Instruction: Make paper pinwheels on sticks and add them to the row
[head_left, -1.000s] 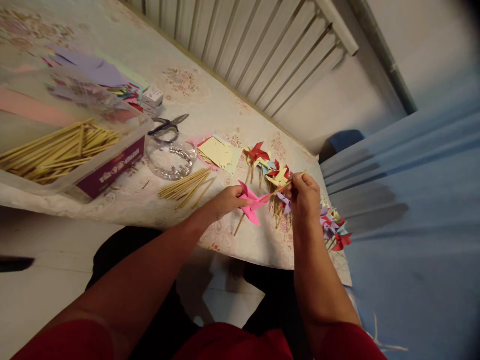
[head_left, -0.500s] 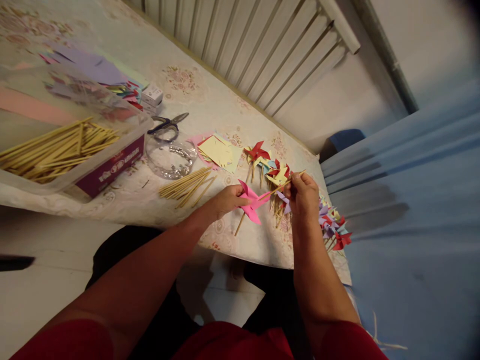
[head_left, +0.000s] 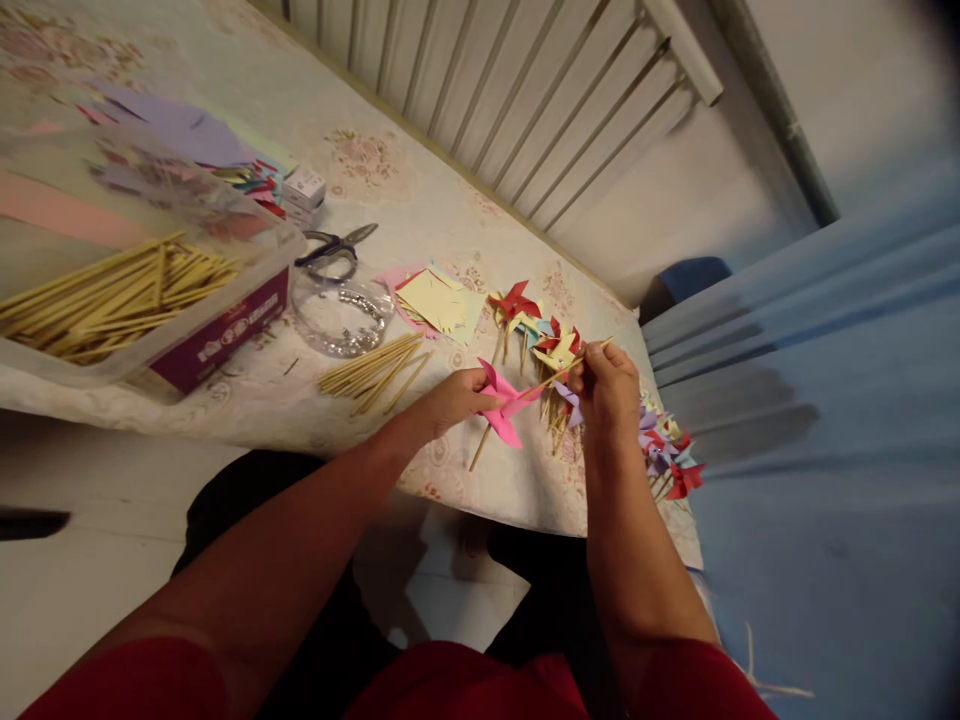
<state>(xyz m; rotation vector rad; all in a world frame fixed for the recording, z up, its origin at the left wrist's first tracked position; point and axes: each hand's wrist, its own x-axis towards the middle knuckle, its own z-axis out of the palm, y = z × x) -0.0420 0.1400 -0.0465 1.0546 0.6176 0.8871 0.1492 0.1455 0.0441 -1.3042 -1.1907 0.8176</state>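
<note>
A pink paper pinwheel (head_left: 504, 412) is pinched between the thumb and fingers of my left hand (head_left: 459, 396), over the front part of the table. From below its blades a thin wooden stick (head_left: 480, 448) points down and left; how it joins the pinwheel is hidden. My right hand (head_left: 609, 378) is closed on a second wooden stick (head_left: 551, 379), which slants down to the middle of the pinwheel and touches it. Finished-looking pinwheels in red and yellow (head_left: 556, 348) lie just behind my hands.
Loose sticks (head_left: 371, 372) lie left of my hands, near a clear dish of small metal pieces (head_left: 352, 325), scissors (head_left: 334, 255) and stacked paper squares (head_left: 435, 303). A plastic box (head_left: 259, 290) of sticks stands far left. More pinwheels (head_left: 667, 455) lie right, by a blue curtain (head_left: 825, 430).
Almost nothing differs. Both hands keep their grip and place, and the stick still meets the pinwheel's middle.
</note>
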